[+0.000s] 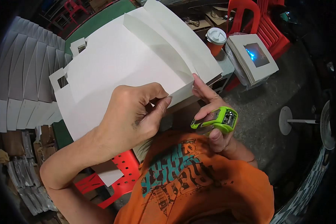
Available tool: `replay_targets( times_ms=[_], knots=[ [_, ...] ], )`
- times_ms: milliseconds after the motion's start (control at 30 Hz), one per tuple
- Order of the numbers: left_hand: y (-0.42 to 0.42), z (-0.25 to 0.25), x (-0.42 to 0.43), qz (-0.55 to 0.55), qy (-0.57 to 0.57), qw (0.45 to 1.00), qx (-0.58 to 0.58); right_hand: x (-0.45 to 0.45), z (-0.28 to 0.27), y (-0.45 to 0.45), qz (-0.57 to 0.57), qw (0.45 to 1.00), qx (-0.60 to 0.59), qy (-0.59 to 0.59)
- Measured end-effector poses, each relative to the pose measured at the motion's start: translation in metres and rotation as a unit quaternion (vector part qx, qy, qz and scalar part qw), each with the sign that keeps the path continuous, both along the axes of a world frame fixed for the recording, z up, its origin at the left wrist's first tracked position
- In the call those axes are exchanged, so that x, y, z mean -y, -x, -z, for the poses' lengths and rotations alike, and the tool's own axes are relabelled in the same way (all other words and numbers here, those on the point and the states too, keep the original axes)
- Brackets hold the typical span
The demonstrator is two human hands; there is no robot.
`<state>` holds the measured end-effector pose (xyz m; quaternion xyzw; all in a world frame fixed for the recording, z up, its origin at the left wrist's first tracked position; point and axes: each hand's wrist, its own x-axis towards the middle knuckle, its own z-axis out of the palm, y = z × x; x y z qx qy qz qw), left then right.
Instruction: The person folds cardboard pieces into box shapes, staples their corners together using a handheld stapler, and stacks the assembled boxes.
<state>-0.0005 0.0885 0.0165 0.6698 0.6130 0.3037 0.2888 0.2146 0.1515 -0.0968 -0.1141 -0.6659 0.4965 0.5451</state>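
A large white cardboard sheet [104,74] lies before me with its side flap [158,46] folded up, part of a box tray. My left hand [138,108] pinches the flap near the front corner between thumb and fingertips. In my right hand [216,108] is a lime-green stapler [216,119], held in the palm with the thumb and lower fingers around it. The right fingertips reach up to the outside of the same corner, touching or very close to it. Whatever small part lies between the left fingertips is hidden.
Folded white box pieces [30,71] are stacked at left. At right stand a cup with white lid [216,37], window-cut box pieces [257,56] and stacked red chairs [267,26]. A fan [326,125] is far right; a red stool [125,171] is beside me.
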Motion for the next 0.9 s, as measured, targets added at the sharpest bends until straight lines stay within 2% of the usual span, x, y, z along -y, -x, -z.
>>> replay_targets(
  times_ms=[167, 333, 400, 467, 500, 600, 700, 900],
  knots=[
    [0.0, 0.002, -0.001, 0.0, -0.004, 1.0, 0.002, 0.005, -0.004, 0.002, 0.027, 0.997, 0.048, -0.051],
    [0.003, 0.009, -0.006, 0.013, -0.045, 0.999, 0.016, 0.006, -0.01, 0.001, 0.049, 0.998, 0.022, 0.043],
    [0.002, 0.011, -0.01, 0.01, -0.042, 0.999, 0.033, -0.008, -0.02, 0.004, 0.041, 0.996, -0.073, 0.042],
    [0.0, 0.011, -0.014, 0.009, -0.042, 0.999, 0.034, -0.027, -0.029, 0.011, -0.005, 0.982, -0.191, -0.004],
    [0.0, 0.011, -0.015, 0.01, -0.041, 0.999, 0.027, -0.036, -0.033, 0.016, 0.008, 0.978, -0.2, -0.057],
    [-0.002, 0.014, -0.017, 0.015, -0.073, 0.997, 0.021, -0.048, -0.036, 0.033, 0.116, 0.979, -0.106, -0.133],
    [-0.001, 0.018, -0.018, 0.016, -0.104, 0.994, 0.023, -0.038, -0.037, 0.045, 0.213, 0.971, 0.03, -0.104],
    [-0.001, 0.023, -0.017, 0.023, -0.121, 0.992, 0.024, -0.037, -0.027, 0.053, 0.24, 0.961, 0.063, -0.125]
  ],
)
